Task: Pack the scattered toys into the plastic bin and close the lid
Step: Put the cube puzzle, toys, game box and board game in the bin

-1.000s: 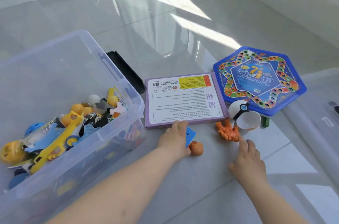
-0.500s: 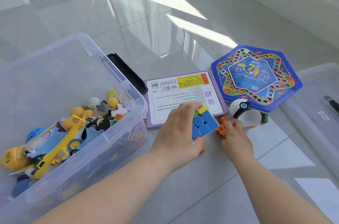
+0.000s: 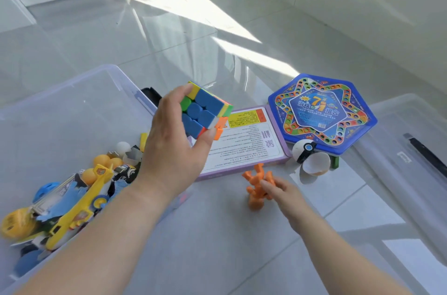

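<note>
Nearest on the tiled floor, the right hand (image 3: 278, 192) lies low, fingers closed around an orange figure (image 3: 259, 186). Left of it and higher, the left hand (image 3: 174, 140) grips a puzzle cube (image 3: 205, 113) above the clear plastic bin (image 3: 72, 101), where a yellow toy (image 3: 82, 207) lies among others. Beyond the hands lies a purple box (image 3: 246, 142) printed with small, unreadable text. Past the right hand sit an open ball capsule (image 3: 310, 157) and a blue hexagonal game board (image 3: 321, 113) marked "7". A clear lid (image 3: 411, 140) rests farther right.
</note>
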A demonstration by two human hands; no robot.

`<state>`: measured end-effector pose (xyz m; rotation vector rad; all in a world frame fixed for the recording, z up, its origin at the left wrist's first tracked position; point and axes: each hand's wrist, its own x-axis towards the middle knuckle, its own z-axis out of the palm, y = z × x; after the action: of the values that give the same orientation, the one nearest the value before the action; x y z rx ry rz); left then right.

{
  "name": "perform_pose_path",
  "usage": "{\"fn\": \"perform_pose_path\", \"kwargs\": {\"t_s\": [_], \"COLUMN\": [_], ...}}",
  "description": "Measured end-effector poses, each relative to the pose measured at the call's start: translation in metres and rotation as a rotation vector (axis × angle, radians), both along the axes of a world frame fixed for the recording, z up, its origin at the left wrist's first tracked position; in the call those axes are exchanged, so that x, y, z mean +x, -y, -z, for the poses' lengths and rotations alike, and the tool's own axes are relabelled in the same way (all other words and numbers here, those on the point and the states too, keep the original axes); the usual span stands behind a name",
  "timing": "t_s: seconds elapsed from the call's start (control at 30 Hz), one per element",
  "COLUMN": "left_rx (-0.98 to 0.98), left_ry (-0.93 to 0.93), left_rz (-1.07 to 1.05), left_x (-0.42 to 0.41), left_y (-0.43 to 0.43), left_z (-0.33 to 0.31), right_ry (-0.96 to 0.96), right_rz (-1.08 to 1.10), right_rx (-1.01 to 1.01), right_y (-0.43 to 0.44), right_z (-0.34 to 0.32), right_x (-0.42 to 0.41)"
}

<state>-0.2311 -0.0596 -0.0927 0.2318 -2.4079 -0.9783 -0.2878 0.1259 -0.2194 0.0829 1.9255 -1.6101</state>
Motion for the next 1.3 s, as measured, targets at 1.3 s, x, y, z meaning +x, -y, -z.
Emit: {"fn": "perform_pose_path", "kwargs": {"t_s": [1.3], "left_rx": [0.073], "left_ry": [0.341], "left_rz": [-0.153], "left_x": [0.096], "left_y": [0.083], "left_z": [0.010], "right_ry": [-0.920], "right_rz": [-0.244], "right_rx": [0.149], "right_y": [0.133], "right_z": [-0.112], "right_x": [-0.001]}}
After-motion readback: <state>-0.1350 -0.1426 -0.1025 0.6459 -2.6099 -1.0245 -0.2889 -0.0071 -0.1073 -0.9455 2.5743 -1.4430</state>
